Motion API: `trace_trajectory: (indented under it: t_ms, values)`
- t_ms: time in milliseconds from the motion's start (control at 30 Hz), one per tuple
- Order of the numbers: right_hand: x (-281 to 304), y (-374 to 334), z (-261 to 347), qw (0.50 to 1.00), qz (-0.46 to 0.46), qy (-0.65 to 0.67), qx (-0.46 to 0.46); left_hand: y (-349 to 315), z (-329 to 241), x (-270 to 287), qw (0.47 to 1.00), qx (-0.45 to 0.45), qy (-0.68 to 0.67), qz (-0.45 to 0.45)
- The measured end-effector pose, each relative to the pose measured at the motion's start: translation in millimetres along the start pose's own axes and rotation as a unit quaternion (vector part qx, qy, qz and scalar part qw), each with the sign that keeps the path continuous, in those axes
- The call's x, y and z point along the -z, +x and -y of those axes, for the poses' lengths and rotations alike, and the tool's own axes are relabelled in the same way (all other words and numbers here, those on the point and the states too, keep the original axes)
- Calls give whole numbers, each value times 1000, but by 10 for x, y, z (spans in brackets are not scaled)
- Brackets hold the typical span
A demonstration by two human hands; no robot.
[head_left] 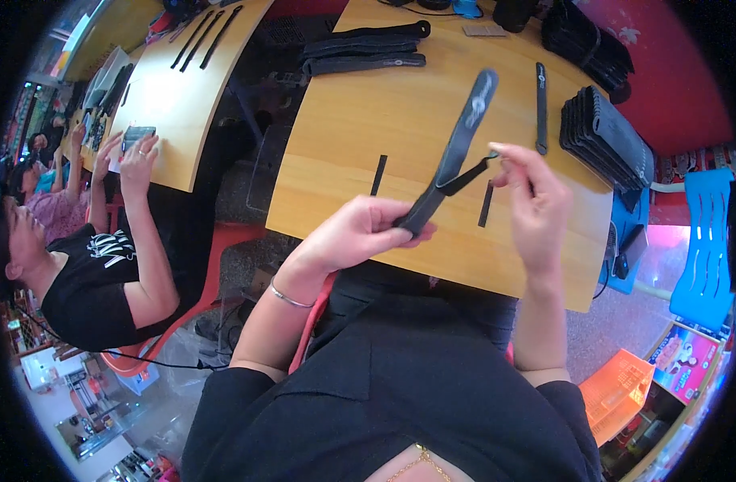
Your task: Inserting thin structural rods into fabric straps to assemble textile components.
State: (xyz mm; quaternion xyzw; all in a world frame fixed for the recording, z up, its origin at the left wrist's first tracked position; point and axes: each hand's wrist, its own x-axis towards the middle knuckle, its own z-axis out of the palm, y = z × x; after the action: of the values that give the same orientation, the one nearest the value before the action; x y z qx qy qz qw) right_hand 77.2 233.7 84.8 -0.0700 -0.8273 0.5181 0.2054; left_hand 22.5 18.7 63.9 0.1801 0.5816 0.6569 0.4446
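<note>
The left hand (356, 233) has its fingers closed round the lower end of a dark strap (464, 128), mid-frame, whose long axis slants up and rightward away from them. The right hand (536, 197), nearer the black tab (468, 175) branching rightward off the strap, seems to pinch that tab's tip. Beyond, two short black strips (486, 205) lie apart on the worktop (328, 136); a dark stack (605, 136) sits upper right.

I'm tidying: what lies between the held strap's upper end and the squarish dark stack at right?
One dark strap lies on the tabletop between the held strap and the stack, in the head view.
</note>
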Motion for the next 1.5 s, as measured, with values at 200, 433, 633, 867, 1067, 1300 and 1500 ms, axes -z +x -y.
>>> trace_trajectory:
  t_ms: [200,433,633,867,1067,1300,1500]
  values:
    - [84,-97,258,974,177,-71,120,-41,209,-29,986,24,-142,83]
    - [37,-238,349,967,207,-81,127,136,171,-117,965,17,-251,-69]
    - [-219,-298,60,980,46,-52,185,175,91,-362,985,-37,-133,-106]
    - [-74,-76,-82,969,72,224,-73,-123,97,-219,997,-4,-33,-70]
    - [613,594,-277,949,-115,288,-56,-747,-3,138,993,66,25,-94]
    - [1149,962,81,926,-251,259,113,-932,219,408,989,86,7,-123]
    - [490,897,-171,927,-153,-176,295,-628,291,286,940,-68,-273,-192]
